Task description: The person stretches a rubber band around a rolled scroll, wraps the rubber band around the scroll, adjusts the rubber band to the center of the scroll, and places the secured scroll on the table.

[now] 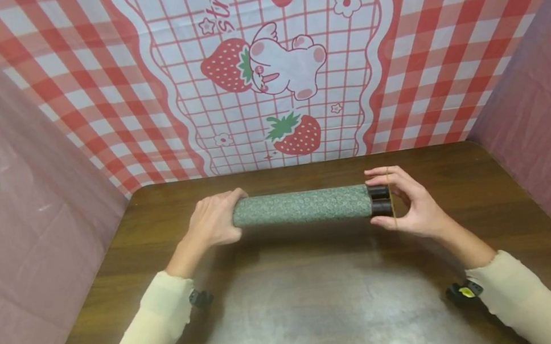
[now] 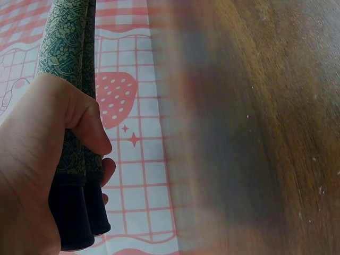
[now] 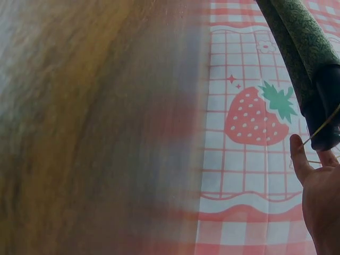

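A rolled scroll (image 1: 303, 207) in green patterned brocade, made of two parallel rolls with dark end knobs (image 1: 381, 207), is held level above the table. My left hand (image 1: 216, 219) grips its left end; in the left wrist view the thumb and fingers wrap around the rolls, just above dark knobs (image 2: 71, 218). At the other end, my right hand (image 1: 414, 206) holds a thin yellowish rubber band (image 3: 319, 129) stretched between thumb and fingers. The band stands across the tips of the right knobs. Whether the right fingertips touch the scroll is hard to tell.
Beneath is a brown wooden table (image 1: 292, 307) with a glossy reflection. A red-and-white checked strawberry cloth (image 1: 290, 78) hangs behind it. Pink curtains (image 1: 7, 170) close off both sides. Each sleeve cuff has a small dark device (image 1: 201, 299) at the wrist.
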### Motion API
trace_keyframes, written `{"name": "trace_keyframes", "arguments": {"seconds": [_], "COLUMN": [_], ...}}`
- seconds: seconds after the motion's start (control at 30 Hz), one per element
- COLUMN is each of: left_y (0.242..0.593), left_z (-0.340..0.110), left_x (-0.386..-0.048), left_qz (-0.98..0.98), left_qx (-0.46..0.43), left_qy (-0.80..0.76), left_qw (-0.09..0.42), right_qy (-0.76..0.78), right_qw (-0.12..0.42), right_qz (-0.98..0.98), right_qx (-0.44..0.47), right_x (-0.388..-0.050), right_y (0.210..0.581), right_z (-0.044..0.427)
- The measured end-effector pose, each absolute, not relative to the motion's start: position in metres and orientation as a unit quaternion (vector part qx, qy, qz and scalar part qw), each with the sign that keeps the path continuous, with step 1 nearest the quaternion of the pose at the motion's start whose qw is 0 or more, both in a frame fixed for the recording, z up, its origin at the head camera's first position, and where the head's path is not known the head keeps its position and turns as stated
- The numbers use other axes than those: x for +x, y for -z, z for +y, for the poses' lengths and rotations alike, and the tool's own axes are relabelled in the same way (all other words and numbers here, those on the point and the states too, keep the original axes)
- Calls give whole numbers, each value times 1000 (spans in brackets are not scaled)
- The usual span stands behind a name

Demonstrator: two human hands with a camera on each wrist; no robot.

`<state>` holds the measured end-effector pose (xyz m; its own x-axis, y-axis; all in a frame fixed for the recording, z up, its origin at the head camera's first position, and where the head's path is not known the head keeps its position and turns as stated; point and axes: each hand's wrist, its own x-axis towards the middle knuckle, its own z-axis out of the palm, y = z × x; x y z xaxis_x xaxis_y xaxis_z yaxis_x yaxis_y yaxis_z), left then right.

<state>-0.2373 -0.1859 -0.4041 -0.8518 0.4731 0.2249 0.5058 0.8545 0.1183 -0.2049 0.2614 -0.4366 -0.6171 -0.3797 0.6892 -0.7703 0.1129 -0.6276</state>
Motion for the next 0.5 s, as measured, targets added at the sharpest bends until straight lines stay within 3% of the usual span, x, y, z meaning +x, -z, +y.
{"name": "trace_keyframes", "arguments": {"seconds": [0.5], "left_y": [400], "left_z": [-181], "left_x": [-236], "left_qz": [-954], "left_qx": [-261], "left_qy": [102], "left_qw": [104], "right_qy": [-516], "right_qw": [201], "right_qz": [-730], "right_qx": [400], "right_x": [-207], "right_y": [438], "right_z": [256]}}
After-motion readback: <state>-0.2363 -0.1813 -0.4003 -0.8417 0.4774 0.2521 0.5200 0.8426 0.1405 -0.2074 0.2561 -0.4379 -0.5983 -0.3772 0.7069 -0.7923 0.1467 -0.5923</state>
